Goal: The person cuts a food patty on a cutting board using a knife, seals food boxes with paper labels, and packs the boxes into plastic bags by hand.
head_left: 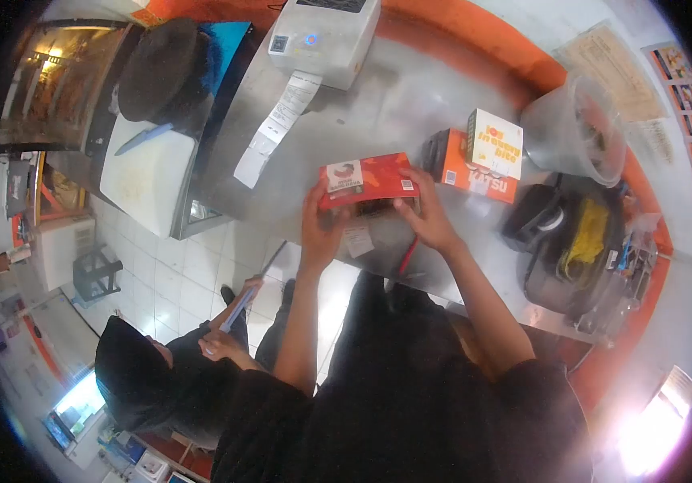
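Note:
A red printed cardboard box (374, 179) is held over the metal counter between my two hands. My left hand (321, 229) grips its left end, and my right hand (433, 219) has its fingers around the right end. Parts of the box's underside are hidden. Below it, a small slip of paper (358, 241) and a red pen (409, 254) lie near the counter's front edge. To the right of my right hand are an orange box (475, 191) and a smaller white-and-orange carton (494, 143) on top of it.
A printer (338, 36) trails a printed paper strip (280, 125). A clear plastic tub (575, 133) and a black tray (551, 274) holding something yellow stand at right. At left, a knife (143, 139) lies on a white cutting board (149, 173). A co-worker (165, 374) holds a long thin tool.

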Tool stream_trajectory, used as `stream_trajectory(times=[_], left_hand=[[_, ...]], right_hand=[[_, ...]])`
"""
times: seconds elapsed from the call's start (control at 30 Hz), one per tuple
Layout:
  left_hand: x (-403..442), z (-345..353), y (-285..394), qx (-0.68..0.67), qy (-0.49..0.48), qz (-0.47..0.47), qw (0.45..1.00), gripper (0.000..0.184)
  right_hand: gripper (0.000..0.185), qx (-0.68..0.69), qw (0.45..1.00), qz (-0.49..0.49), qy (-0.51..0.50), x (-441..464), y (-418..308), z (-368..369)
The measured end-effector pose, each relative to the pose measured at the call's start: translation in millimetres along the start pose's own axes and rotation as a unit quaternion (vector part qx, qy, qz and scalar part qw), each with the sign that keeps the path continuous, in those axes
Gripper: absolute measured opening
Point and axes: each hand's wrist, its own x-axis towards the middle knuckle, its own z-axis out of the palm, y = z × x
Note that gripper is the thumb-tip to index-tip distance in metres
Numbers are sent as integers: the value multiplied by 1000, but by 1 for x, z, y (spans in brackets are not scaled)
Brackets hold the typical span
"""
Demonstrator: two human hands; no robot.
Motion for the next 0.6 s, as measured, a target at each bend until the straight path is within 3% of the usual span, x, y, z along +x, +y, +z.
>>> stream_trajectory(times=[0.03, 0.1, 0.17, 0.27, 0.3, 0.37, 0.47, 0.5, 0.6], left_hand=[[0, 0, -5, -97, -24, -10, 995, 82], [-2, 0, -16, -112, -49, -6, 992, 86], [-7, -9, -14, 26, -75, 58, 995, 93], [-9, -22, -10, 207, -138, 112, 962, 109], [-8, -26, -9, 210, -141, 111, 961, 109], [-2, -33, -2, 257, -173, 126, 942, 97], [5, -42, -13, 298, -192, 122, 927, 85], [7, -45, -17, 312, -197, 122, 921, 82], [8, -37, -22, 364, -178, 171, 898, 70]], right_hand=[[68, 18, 1000, -8, 3, 0, 5, 4], [71, 37, 999, -17, 10, -3, 17, 6], [80, -68, 997, -24, -9, -10, 15, 2], [89, -93, 991, -77, -53, -12, 28, -4], [89, -89, 992, -76, -52, -14, 32, -7], [87, -182, 973, -105, -99, -14, 33, -14], [85, -175, 975, -56, -125, -10, 37, -16], [73, -215, 963, -112, -121, -7, 37, -16], [65, -254, 951, -154, -85, -6, 39, -12]])
